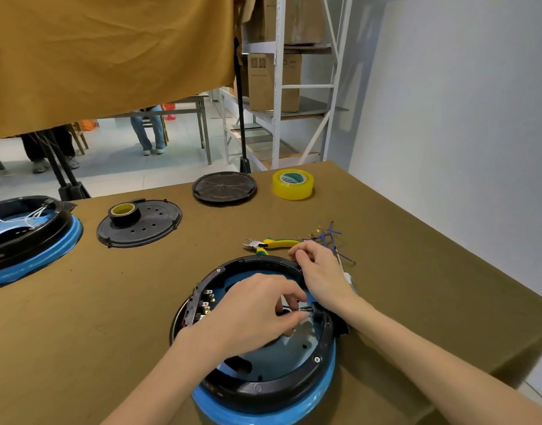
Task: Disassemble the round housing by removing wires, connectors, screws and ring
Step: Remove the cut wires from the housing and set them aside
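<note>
The round housing (pixel 257 384), a black ring frame on a blue base, lies flat on the tabletop (pixel 110 317) directly in front of the person, open side up. Inside it, toward its right inner wall, a small connector (pixel 305 308) with short dark wire leads sits just under the fingertips of the left hand (pixel 254 314). Its long axis appears to run roughly left to right, pointing at the housing wall; the detail is small and partly hidden.

The left hand reaches in from the near-left side, its fingers (pixel 294 294) curled and closed together in a pinch on the connector. The right hand (pixel 320 277) rests on the far-right rim of the housing, its fingers bent over the edge; whether they grip a wire there cannot be told.

The left hand is the nearer one to the connector. By judgement, the pull to come should run along the connector's axis, away from the wall and toward the housing centre, while the right hand steadies the rim.

Beyond the rim lie yellow-handled side cutters (pixel 274 243) and, beside them, a loose bundle of removed purple wires (pixel 326 237).
</note>
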A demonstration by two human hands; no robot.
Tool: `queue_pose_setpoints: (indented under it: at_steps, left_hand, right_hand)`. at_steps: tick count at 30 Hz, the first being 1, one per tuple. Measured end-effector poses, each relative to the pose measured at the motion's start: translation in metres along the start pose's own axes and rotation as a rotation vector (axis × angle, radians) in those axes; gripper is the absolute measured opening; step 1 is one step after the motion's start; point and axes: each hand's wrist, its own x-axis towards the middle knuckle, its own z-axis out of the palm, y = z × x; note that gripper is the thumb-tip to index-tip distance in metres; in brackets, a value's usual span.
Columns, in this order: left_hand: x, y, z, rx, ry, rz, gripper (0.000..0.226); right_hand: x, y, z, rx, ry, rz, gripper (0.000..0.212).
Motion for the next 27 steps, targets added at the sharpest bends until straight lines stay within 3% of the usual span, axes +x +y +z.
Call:
queue_pose_setpoints:
  at_steps: [6, 14, 27]
  left_hand:
    - [0.009, 0.002, 0.008, 0.02, 0.026, -0.006, 0.005]
    - [0.006, 0.002, 0.02, 0.126, 0.138, 0.071, 0.012]
    - [0.001, 0.002, 0.023, 0.049, 0.123, 0.016, 0.015]
  right_hand:
    - [0.001, 0.003, 0.001, -0.002, 0.016, 0.015, 0.027]
    - [0.001, 0.003, 0.002, -0.11, -0.021, -0.088, 0.022]
    - [-0.002, 0.0, 0.002, -0.216, -0.023, -0.135, 0.021]
